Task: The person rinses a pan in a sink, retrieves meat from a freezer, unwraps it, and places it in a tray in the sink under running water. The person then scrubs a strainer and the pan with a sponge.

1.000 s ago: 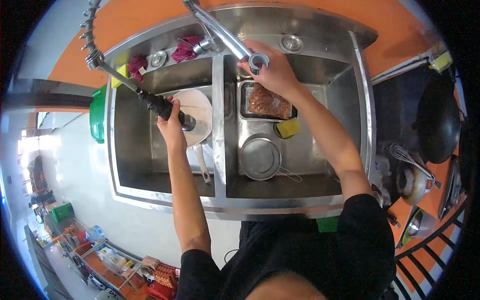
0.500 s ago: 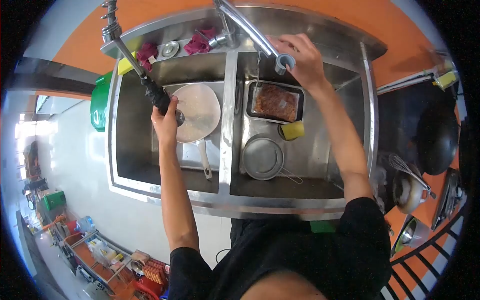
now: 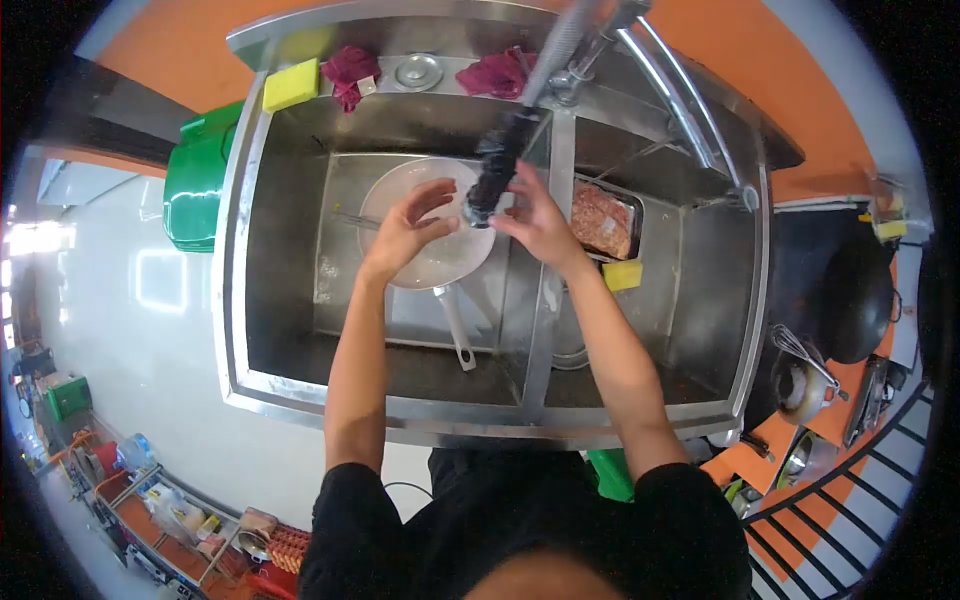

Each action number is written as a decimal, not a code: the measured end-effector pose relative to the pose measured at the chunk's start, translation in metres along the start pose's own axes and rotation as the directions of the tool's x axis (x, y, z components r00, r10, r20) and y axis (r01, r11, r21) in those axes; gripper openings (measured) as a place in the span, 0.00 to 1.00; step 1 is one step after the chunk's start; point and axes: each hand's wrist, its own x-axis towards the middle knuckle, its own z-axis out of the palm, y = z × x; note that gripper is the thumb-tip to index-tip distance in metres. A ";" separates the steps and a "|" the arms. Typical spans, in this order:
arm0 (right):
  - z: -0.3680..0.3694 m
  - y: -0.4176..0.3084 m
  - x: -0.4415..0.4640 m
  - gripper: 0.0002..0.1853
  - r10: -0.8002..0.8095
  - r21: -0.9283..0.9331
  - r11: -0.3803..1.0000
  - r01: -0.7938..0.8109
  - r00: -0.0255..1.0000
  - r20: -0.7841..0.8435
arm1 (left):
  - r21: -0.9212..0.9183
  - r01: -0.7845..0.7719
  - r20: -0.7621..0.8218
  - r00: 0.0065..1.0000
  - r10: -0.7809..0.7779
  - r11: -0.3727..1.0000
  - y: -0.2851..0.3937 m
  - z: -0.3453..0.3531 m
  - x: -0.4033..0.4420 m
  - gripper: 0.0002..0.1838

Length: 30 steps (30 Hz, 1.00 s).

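Observation:
My left hand (image 3: 410,228) is open over the white frying pan (image 3: 430,262) in the left basin, fingers curved and apart. The black spray handle (image 3: 498,165) hangs between my hands, blurred, its nozzle over the pan. Close against its right side is my right hand (image 3: 540,222), fingers spread; no closed grip shows. The pan's pale handle (image 3: 457,330) points toward the front of the sink. In the right basin, a metal tray holds a pack of brown-red food (image 3: 600,218), with a yellow sponge (image 3: 622,275) beside it.
A metal faucet arm (image 3: 675,100) reaches over the right basin. Along the back ledge lie a yellow sponge (image 3: 291,87), dark red cloths (image 3: 495,75) and a metal drain lid (image 3: 418,71). A green bin (image 3: 200,185) stands left. A whisk (image 3: 800,352) and wok (image 3: 855,300) are right.
My left hand has let go of the sprayer, which has moved right. My right hand has left the faucet arm and moved left to the sprayer. The faucet arm has swung right.

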 end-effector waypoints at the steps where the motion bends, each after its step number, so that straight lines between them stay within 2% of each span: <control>1: 0.003 0.007 0.018 0.29 0.175 0.090 0.975 -0.205 0.949 0.262 | -0.030 0.059 0.022 0.998 -0.058 0.998 -0.024 -0.012 0.002 0.27; 2: 0.014 0.022 0.023 0.29 0.252 0.259 0.912 -0.319 0.931 0.263 | 0.175 0.124 -0.059 0.992 -0.115 0.977 -0.055 -0.022 0.006 0.26; 3: 0.026 0.035 0.024 0.29 0.318 0.422 0.813 -0.400 0.913 0.254 | 0.457 0.057 -0.068 0.997 -0.029 0.888 -0.119 -0.044 0.008 0.28; 4: 0.031 0.036 0.018 0.28 0.332 0.321 0.862 -0.393 0.915 0.229 | 0.691 -0.044 -0.018 0.997 0.078 0.722 -0.186 -0.063 0.020 0.29; 5: 0.032 0.035 0.006 0.26 0.355 0.209 0.897 -0.390 0.916 0.185 | 0.855 -0.053 0.046 0.999 0.027 0.516 -0.223 -0.070 0.024 0.31; 6: 0.037 0.034 -0.010 0.25 0.358 0.063 0.930 -0.361 0.932 0.055 | 0.959 -0.090 0.097 0.995 -0.014 0.270 -0.262 -0.081 0.022 0.33; 7: 0.042 0.030 -0.031 0.23 0.349 -0.083 0.932 -0.354 0.935 -0.069 | 0.976 -0.111 0.138 0.981 -0.135 0.188 -0.290 -0.081 0.019 0.33; 8: 0.038 0.013 -0.054 0.23 0.261 -0.128 0.949 -0.288 0.946 -0.192 | 0.982 -0.152 0.176 0.951 -0.254 0.112 -0.317 -0.082 0.016 0.34; 9: 0.030 -0.004 -0.072 0.23 0.162 -0.184 0.958 -0.221 0.944 -0.288 | 0.981 -0.142 0.177 0.938 -0.298 0.134 -0.276 -0.065 0.007 0.34; 11: -0.007 -0.017 -0.113 0.23 0.185 0.022 0.981 -0.191 0.910 -0.371 | 0.989 -0.137 0.147 0.895 -0.421 0.053 -0.218 -0.027 0.005 0.34; 12: -0.029 -0.013 -0.129 0.21 0.110 -0.182 0.958 -0.220 0.872 -0.477 | 0.993 -0.119 0.107 0.872 -0.478 0.006 -0.204 -0.017 0.000 0.34; 13: -0.055 -0.001 -0.144 0.19 0.024 -0.363 0.891 -0.271 0.829 -0.559 | 0.993 -0.115 0.111 0.856 -0.504 0.024 -0.197 -0.012 -0.002 0.33; 15: -0.117 0.038 -0.167 0.13 0.242 -0.368 0.765 -0.528 0.767 -0.595 | 0.992 -0.116 0.121 0.822 -0.557 0.044 -0.190 -0.006 -0.005 0.32; 16: -0.149 0.067 -0.177 0.13 0.335 -0.392 0.678 -0.622 0.736 -0.588 | 0.980 -0.196 0.169 0.861 -0.480 -0.008 -0.204 -0.011 -0.008 0.30; 18: -0.189 0.119 -0.191 0.15 0.504 -0.500 0.436 -0.748 0.664 -0.553 | 0.968 -0.252 0.208 0.837 -0.506 -0.019 -0.233 -0.028 -0.008 0.27; 20: -0.210 0.156 -0.193 0.18 0.639 -0.664 0.139 -0.735 0.578 -0.507 | 0.959 -0.277 0.206 0.824 -0.529 -0.058 -0.234 -0.032 -0.007 0.24; 22: -0.194 0.158 -0.193 0.20 0.830 -0.841 -0.047 -0.539 0.448 -0.333 | 0.949 -0.286 0.164 0.805 -0.570 -0.131 -0.214 -0.035 -0.019 0.21; 24: -0.174 0.168 -0.213 0.21 0.860 -0.894 -0.121 -0.432 0.404 -0.311 | 0.969 -0.233 0.134 0.775 -0.618 -0.081 -0.194 -0.039 -0.030 0.19; 25: -0.162 0.179 -0.224 0.21 0.805 -0.877 -0.139 -0.460 0.462 -0.371 | 0.978 -0.200 0.121 0.765 -0.632 -0.055 -0.187 -0.040 -0.032 0.18; 27: -0.155 0.182 -0.233 0.19 0.754 -0.859 -0.136 -0.494 0.511 -0.413 | 0.981 -0.169 0.075 0.767 -0.637 -0.089 -0.172 -0.038 -0.041 0.17; 30: -0.161 0.151 -0.228 0.15 0.816 -0.881 -0.008 -0.474 0.507 -0.280 | 0.991 -0.100 0.018 0.764 -0.645 -0.090 -0.154 -0.036 -0.055 0.17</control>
